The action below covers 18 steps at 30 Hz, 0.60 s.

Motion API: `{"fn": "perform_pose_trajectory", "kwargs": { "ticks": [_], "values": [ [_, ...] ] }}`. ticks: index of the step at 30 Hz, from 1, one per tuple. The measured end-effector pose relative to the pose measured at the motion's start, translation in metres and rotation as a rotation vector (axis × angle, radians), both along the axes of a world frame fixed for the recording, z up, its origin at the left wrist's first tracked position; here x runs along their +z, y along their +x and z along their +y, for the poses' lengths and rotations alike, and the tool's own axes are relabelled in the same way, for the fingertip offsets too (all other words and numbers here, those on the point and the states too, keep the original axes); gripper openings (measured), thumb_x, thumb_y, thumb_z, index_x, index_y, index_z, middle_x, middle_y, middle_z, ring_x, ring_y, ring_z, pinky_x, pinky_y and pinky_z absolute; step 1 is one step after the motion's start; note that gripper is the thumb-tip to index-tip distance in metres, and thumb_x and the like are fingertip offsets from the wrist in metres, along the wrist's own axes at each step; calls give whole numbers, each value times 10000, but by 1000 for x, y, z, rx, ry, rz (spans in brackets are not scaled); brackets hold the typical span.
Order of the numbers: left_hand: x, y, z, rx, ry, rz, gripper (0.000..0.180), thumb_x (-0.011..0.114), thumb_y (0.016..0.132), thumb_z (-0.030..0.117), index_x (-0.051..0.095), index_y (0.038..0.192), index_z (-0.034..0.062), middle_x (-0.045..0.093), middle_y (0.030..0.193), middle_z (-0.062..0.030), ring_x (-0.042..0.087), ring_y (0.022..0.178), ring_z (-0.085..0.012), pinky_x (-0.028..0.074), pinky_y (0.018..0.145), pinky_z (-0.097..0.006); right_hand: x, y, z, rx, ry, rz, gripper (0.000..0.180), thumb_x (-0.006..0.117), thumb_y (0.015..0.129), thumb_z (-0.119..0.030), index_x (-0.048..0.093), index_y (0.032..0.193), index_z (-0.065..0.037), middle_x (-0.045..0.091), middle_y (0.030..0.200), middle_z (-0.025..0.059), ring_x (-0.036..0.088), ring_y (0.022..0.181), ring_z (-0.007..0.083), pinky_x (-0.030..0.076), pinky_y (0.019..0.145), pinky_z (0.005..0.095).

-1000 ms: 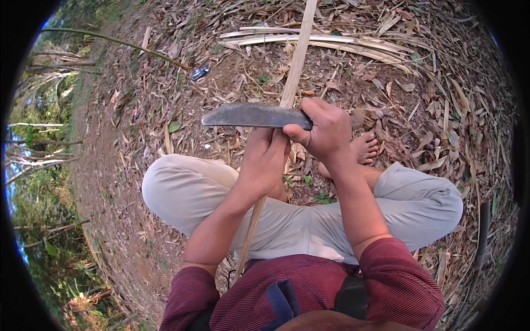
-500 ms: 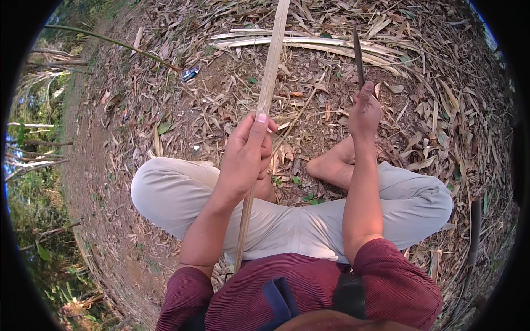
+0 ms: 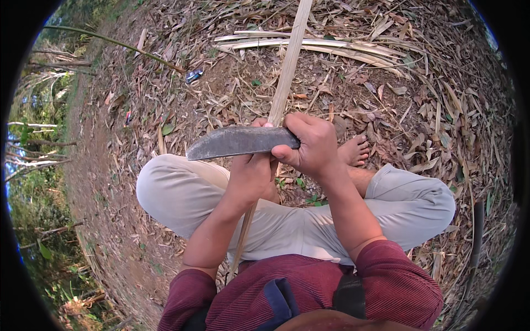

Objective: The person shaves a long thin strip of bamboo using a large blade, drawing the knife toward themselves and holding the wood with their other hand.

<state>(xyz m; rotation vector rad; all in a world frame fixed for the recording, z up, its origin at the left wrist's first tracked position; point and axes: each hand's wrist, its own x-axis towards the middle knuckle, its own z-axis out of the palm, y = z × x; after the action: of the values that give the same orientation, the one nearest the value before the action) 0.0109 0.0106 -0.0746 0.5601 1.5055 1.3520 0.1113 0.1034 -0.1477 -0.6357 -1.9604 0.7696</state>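
A long, pale bamboo strip point(image 3: 289, 66) runs from the top of the view down past my lap, tilted slightly to the right at its far end. My left hand point(image 3: 251, 175) is closed around its middle, partly hidden behind a broad knife blade. That knife point(image 3: 234, 142), dark grey with a curved tip, lies across the strip with its tip pointing left. My right hand point(image 3: 317, 144) is wrapped round the handle, which its fingers hide, and its thumb rests near the blade's base. Both hands are close together above my crossed legs.
Several split strips point(image 3: 331, 44) lie in a bundle on the leaf-covered ground ahead. A green stalk point(image 3: 118, 43) and a small blue packet point(image 3: 194, 76) are at the far left. My bare foot point(image 3: 353, 151) is just beyond my right hand. A dark pole point(image 3: 477, 234) lies at the right.
My right hand has swung the knife from upright at the right to flat across the strip at my left hand. The strip's far end has shifted slightly right.
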Motion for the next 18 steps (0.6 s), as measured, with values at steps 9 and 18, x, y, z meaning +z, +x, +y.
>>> {"fn": "perform_pose_trajectory", "kwargs": {
  "ticks": [9, 18],
  "values": [
    [-17, -6, -1, -116, -17, 271, 175, 413, 1046, 198, 497, 1012, 48, 400, 652, 40, 295, 454, -15, 222, 382, -215, -18, -2, 13, -107, 145, -67, 730, 587, 697, -798, 511, 677, -72, 514, 619, 81, 554, 512, 288, 440, 466, 390],
    [6, 4, 6, -80, 58, 85, 308, 395, 1062, 339, 495, 963, 65, 355, 652, 42, 242, 455, -8, 167, 400, -194, -22, 29, 38, -212, -156, 16, 675, 454, 929, -657, 492, 666, -37, 466, 568, 118, 499, 504, 311, 385, 478, 404]
  ]
}}
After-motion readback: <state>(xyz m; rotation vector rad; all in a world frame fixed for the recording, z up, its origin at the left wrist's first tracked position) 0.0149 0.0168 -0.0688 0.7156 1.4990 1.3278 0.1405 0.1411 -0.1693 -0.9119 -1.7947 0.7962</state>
